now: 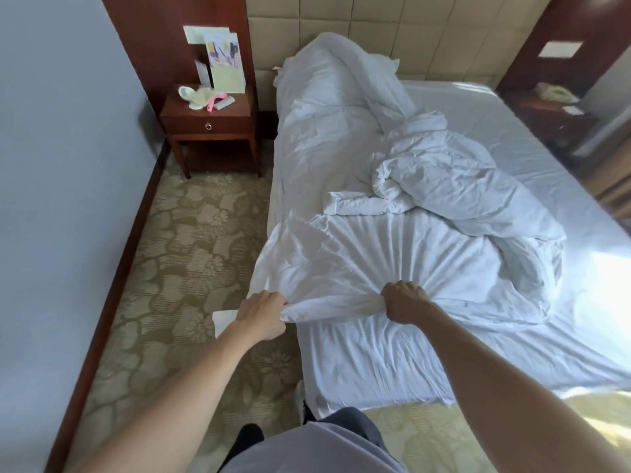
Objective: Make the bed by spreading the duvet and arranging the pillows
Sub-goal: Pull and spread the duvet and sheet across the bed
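Duvet [392,206]: white, soft, heavily creased cloth; I see it bunched in a long ridge on the left half of the bed, with radiating pleats fanning from its gathered near edge.
Long axis: I read it running from 6 o'clock, at the hands, toward 12 o'clock, where the far end is heaped against the headboard; a rumpled lobe spills toward 3 o'clock.
Left hand [264,314]: fingers curled, gripping the near edge of the duvet at the bed's left corner.
Right hand [404,302]: fist closed round the same twisted edge, just at 3 o'clock of the left hand; a taut roll of cloth spans the two.
Pillows: I cannot tell them apart from the white heap at 12 o'clock.
Bed [512,131]: smooth white sheet, bare on its right half, sunlit at 4 o'clock.
Headboard [426,35]: beige padded squares.
Nightstand [208,121]: dark red-brown wood, one drawer, at 11 o'clock, carrying cards and small items.
Carpet [177,254]: tan, floral pattern, at 9 o'clock.
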`<control>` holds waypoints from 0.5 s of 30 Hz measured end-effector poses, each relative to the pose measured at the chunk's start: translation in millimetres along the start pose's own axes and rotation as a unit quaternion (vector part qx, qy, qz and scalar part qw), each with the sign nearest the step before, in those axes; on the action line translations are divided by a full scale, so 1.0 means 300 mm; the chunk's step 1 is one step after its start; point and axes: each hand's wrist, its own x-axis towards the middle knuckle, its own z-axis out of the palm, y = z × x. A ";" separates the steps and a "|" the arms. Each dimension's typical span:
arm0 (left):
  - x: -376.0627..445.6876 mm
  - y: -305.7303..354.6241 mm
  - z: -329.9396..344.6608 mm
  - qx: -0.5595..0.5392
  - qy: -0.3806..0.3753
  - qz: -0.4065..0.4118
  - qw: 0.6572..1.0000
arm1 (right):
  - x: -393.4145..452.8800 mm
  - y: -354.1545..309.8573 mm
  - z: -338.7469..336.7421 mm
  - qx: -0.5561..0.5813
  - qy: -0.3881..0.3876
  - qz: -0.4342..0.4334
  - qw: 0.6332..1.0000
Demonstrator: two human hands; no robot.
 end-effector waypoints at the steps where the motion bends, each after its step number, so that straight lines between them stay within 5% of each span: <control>1: -0.022 -0.009 0.016 -0.007 0.006 0.000 1.000 | -0.013 -0.013 -0.002 -0.007 -0.004 -0.005 1.000; 9: -0.176 -0.095 0.106 -0.008 0.035 -0.022 0.999 | -0.100 -0.127 0.017 -0.040 -0.056 -0.046 0.997; 15: -0.254 -0.138 0.153 0.024 0.005 -0.033 0.999 | -0.203 -0.138 0.159 0.110 -0.024 -0.089 0.990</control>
